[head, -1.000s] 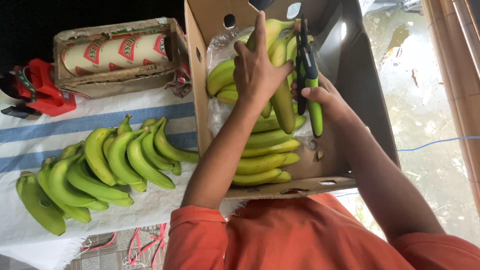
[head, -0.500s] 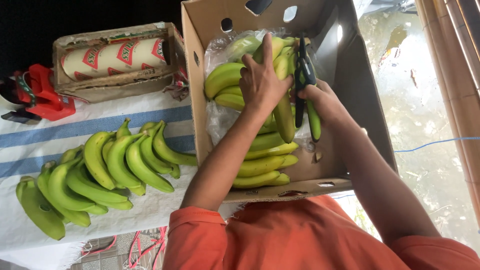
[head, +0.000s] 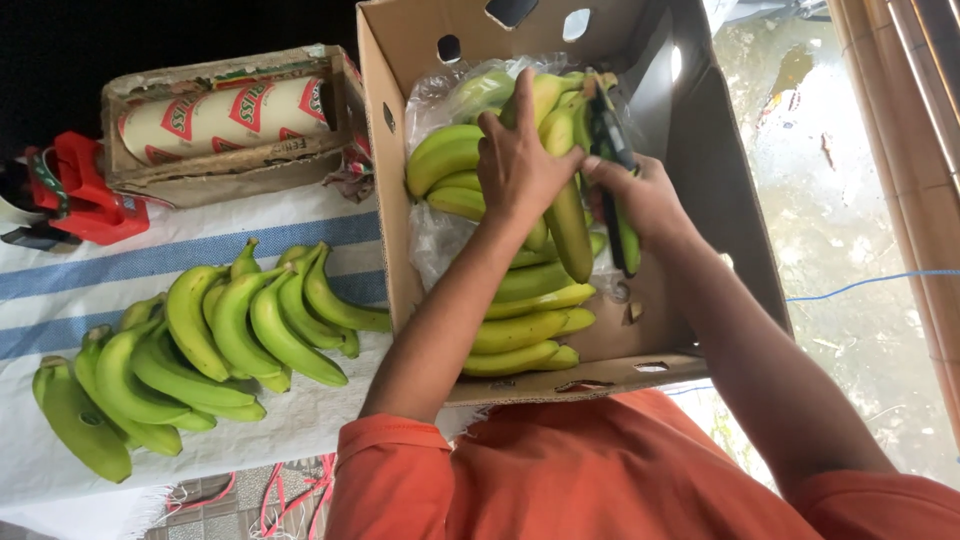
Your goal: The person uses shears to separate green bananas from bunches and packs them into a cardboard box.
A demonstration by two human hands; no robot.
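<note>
An open cardboard box [head: 385, 200] lined with clear plastic holds several bunches of green and yellow-green bananas [head: 520, 330]. My left hand [head: 520, 165] is closed over the top bunch [head: 565, 215] in the box, fingers wrapped around the stems. Just to the right of that bunch, my right hand [head: 645, 200] grips a black and green cutting tool [head: 610, 140]. The tool's dark tip sits at the bunch's crown. Its blades are hidden among the bananas.
Two bunches of green bananas [head: 200, 340] lie on a white cloth with blue stripes [head: 120, 265] to the left of the box. Behind them stand a worn crate with a printed roll [head: 225, 110] and a red tape dispenser [head: 85, 190]. Wet ground [head: 850, 250] lies to the right.
Both hands stay on the bunch and the tool. The tool's tip has shifted slightly lower against the crown, and the view has drifted a little.
</note>
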